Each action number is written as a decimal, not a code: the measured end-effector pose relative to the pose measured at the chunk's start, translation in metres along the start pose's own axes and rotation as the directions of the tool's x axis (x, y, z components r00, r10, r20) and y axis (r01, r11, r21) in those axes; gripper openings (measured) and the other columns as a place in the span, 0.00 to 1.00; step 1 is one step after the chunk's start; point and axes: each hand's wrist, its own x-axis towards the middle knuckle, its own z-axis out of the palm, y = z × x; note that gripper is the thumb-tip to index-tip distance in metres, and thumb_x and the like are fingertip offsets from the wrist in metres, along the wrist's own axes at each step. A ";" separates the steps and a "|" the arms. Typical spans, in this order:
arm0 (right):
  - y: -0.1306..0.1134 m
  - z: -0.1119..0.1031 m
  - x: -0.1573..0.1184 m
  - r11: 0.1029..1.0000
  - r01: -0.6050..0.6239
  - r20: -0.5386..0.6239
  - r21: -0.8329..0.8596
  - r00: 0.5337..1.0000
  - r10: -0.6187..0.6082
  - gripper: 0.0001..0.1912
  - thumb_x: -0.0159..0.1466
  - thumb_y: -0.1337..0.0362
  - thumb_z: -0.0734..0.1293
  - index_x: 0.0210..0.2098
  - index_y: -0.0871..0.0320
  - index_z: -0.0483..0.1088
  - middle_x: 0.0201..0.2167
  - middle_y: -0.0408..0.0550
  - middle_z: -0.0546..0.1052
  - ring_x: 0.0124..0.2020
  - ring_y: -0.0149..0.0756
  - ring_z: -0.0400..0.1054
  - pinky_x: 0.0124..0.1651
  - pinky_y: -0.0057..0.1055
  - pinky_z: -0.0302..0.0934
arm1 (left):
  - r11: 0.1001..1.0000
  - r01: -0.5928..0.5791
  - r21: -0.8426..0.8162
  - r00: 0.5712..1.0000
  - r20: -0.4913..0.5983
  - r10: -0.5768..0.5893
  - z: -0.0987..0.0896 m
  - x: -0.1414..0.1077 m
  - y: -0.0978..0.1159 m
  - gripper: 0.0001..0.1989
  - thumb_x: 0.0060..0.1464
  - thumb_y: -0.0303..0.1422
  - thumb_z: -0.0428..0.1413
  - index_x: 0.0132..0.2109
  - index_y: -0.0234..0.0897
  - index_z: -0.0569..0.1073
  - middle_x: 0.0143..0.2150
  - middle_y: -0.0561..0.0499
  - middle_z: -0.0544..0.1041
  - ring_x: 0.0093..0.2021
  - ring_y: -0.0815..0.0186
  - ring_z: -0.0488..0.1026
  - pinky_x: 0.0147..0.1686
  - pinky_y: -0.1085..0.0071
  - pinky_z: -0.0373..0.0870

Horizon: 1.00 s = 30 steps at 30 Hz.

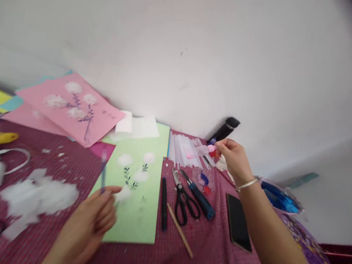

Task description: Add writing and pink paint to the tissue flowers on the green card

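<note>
My left hand point(101, 209) holds a thin bluish pen or brush point(103, 172) upright, its pale tip blurred. Under and beside that hand lies a green sheet point(135, 227) with several white puffy flowers and dark painted leaves; the index finger is close to the lowest flower point(123, 194). Further right, my right hand point(232, 155), with a bangle at the wrist, pinches the pink end of a small translucent tube point(201, 150). The tube is held above a bundle of clear glue sticks point(180, 148).
Scissors point(182, 202), a blue-handled tool point(203, 200), a black marker point(164, 203) and a wooden stick point(179, 231) lie mid-table. A phone point(238, 221) is at right. White fluff point(39, 195) and a pink flower sheet point(100, 118) are at left. A wall stands behind.
</note>
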 end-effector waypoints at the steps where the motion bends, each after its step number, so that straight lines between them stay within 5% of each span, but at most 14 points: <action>1: -0.014 -0.001 -0.018 0.993 0.013 0.014 0.114 1.000 -0.014 0.16 0.62 0.52 0.66 0.25 0.57 0.67 0.19 0.40 0.68 0.23 0.31 0.62 0.30 0.29 0.60 | 1.000 -0.003 -0.007 0.998 0.066 0.003 0.009 -0.002 -0.006 0.16 0.49 0.41 0.65 0.39 0.35 0.75 0.17 0.64 0.52 0.15 0.80 0.45 0.14 0.81 0.45; 6: -0.071 -0.003 -0.090 0.904 0.080 -0.028 0.421 0.997 -0.075 0.13 0.61 0.54 0.70 0.27 0.56 0.68 0.21 0.40 0.67 0.24 0.31 0.61 0.30 0.29 0.59 | 0.998 -0.061 0.011 0.950 0.307 0.055 0.060 -0.007 -0.029 0.13 0.55 0.39 0.60 0.40 0.33 0.74 0.20 0.60 0.63 0.15 0.80 0.44 0.14 0.80 0.41; 9: -0.091 0.001 -0.122 0.871 0.137 -0.064 0.472 0.991 -0.121 0.11 0.60 0.55 0.70 0.29 0.55 0.70 0.23 0.41 0.68 0.24 0.31 0.63 0.29 0.29 0.59 | 0.998 -0.059 -0.037 0.905 0.419 0.069 0.071 -0.021 -0.030 0.16 0.59 0.44 0.54 0.39 0.33 0.72 0.23 0.55 0.70 0.14 0.81 0.43 0.14 0.80 0.40; 13: -0.114 0.006 -0.156 0.871 0.174 -0.043 0.459 0.984 -0.174 0.09 0.61 0.58 0.71 0.30 0.55 0.72 0.23 0.41 0.69 0.25 0.31 0.64 0.28 0.28 0.60 | 0.999 -0.035 -0.040 0.837 0.545 0.051 0.066 -0.047 -0.023 0.20 0.58 0.48 0.53 0.33 0.34 0.68 0.25 0.51 0.74 0.13 0.82 0.43 0.14 0.80 0.39; 18: -0.132 0.011 -0.194 0.880 0.200 -0.070 0.432 0.980 -0.188 0.09 0.61 0.56 0.71 0.33 0.55 0.73 0.26 0.42 0.69 0.25 0.31 0.64 0.28 0.28 0.61 | 0.993 -0.119 0.021 0.799 0.596 0.083 0.048 -0.071 -0.020 0.12 0.55 0.38 0.60 0.39 0.34 0.71 0.25 0.54 0.73 0.14 0.82 0.44 0.14 0.81 0.40; 22: -0.137 0.017 -0.228 0.911 0.182 0.030 0.371 0.978 -0.208 0.19 0.60 0.51 0.71 0.47 0.53 0.73 0.31 0.43 0.72 0.28 0.32 0.65 0.29 0.28 0.62 | 0.993 -0.111 0.050 0.762 0.645 0.053 0.036 -0.081 -0.033 0.13 0.55 0.38 0.59 0.43 0.35 0.73 0.25 0.54 0.74 0.14 0.82 0.43 0.14 0.80 0.40; 25: -0.137 0.015 -0.252 0.938 0.167 0.096 0.304 0.974 -0.205 0.15 0.61 0.54 0.71 0.44 0.53 0.75 0.35 0.45 0.75 0.32 0.34 0.68 0.33 0.30 0.64 | 0.992 -0.094 0.088 0.743 0.669 0.011 0.031 -0.085 -0.047 0.13 0.54 0.40 0.60 0.42 0.35 0.74 0.23 0.56 0.71 0.14 0.81 0.43 0.14 0.79 0.39; 30: -0.111 -0.005 -0.277 0.964 0.099 -0.022 0.248 0.995 -0.096 0.11 0.62 0.56 0.69 0.40 0.55 0.75 0.31 0.44 0.75 0.26 0.31 0.66 0.30 0.27 0.62 | 0.967 -0.217 0.133 0.824 0.557 0.109 0.019 -0.064 -0.040 0.15 0.56 0.43 0.56 0.41 0.34 0.75 0.20 0.59 0.64 0.14 0.80 0.43 0.15 0.78 0.39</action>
